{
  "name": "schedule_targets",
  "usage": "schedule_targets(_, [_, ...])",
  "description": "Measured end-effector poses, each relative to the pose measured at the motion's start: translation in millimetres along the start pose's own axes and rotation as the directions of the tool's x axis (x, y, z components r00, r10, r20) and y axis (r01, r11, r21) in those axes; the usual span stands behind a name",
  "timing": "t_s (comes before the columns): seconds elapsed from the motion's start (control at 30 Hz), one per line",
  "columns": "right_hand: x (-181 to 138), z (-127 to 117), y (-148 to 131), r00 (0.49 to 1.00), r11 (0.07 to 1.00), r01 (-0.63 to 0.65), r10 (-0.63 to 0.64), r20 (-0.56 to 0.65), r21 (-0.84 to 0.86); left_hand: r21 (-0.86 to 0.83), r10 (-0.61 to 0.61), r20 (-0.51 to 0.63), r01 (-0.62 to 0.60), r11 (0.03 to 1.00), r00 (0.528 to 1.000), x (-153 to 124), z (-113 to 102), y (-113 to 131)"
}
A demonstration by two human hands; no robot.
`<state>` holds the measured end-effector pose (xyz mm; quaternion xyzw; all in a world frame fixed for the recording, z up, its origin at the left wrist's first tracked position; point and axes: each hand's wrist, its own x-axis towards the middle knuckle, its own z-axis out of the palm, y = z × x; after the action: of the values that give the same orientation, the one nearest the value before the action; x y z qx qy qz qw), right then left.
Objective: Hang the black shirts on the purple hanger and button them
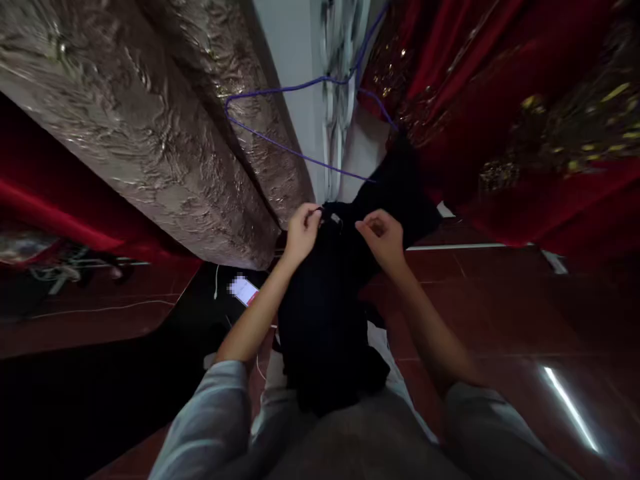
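Observation:
A dark garment point(325, 300) lies across my lap, with a small pale patch like a label point(335, 218) at its upper edge. My left hand point(301, 233) pinches the dark cloth at that edge, left of the patch. To the right, my right hand point(383, 235) is closed in a pinch just above the cloth. Whatever is between its fingertips, if anything, is too small to make out. Beyond the hands hangs a purple wire hanger point(300, 87), its right end passing behind or into more dark cloth point(400, 187).
Crinkled beige fabric point(165, 133) hangs at the left, and red fabric with gold trim point(500, 120) at the right. A lit phone point(245, 291) lies on a black surface point(165, 360) beside my left arm. Thin white cables run nearby. The floor point(480, 300) is reddish tile.

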<state>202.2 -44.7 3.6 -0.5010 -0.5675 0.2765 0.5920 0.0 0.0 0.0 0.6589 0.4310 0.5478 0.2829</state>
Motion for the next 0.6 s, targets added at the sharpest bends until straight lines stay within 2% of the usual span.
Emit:
schedule_targets(0.1, [1,-14,-14,0.974,0.994,0.101,-0.090,0.209,-0.043,-0.033,0.211,0.057,-0.209,0.977,0.976,-8,25,42])
schedule_targets(0.17, [1,-17,-24,0.933,0.998,0.061,-0.066,0.355,0.026,-0.021,0.302,0.114,-0.302,0.953,0.947,-8,38,61])
schedule_targets(0.23, [1,-14,-34,0.890,0.983,-0.085,0.001,0.455,0.164,0.033,0.328,0.168,-0.337,0.941,0.930,-1,44,71])
schedule_targets(0.3, [3,-10,-44,0.864,0.916,-0.273,0.098,0.494,0.295,0.062,0.271,0.244,-0.294,0.954,0.931,10,44,72])
schedule_targets(0.33, [5,-8,-49,0.843,0.871,-0.362,0.153,0.516,0.332,0.043,0.228,0.318,-0.254,0.966,0.920,16,42,70])
schedule_targets(0.37, [8,-7,-54,0.814,0.830,-0.439,0.205,0.543,0.344,0.007,0.183,0.410,-0.204,0.979,0.893,22,38,66])
schedule_targets(0.43, [16,-9,-65,0.739,0.778,-0.553,0.290,0.608,0.300,-0.030,0.097,0.580,-0.097,0.995,0.809,30,28,57])
schedule_targets(0.5, [28,-15,-75,0.699,0.775,-0.583,0.326,0.637,0.243,0.061,0.002,0.710,-0.065,0.996,0.704,32,16,45])
schedule_targets(0.53, [33,-19,-81,0.706,0.794,-0.565,0.325,0.630,0.225,0.140,-0.038,0.757,-0.106,0.984,0.653,32,10,39])
schedule_targets(0.6, [44,-28,-90,0.776,0.864,-0.458,0.275,0.568,0.208,0.276,-0.074,0.835,-0.299,0.914,0.545,31,-6,27])
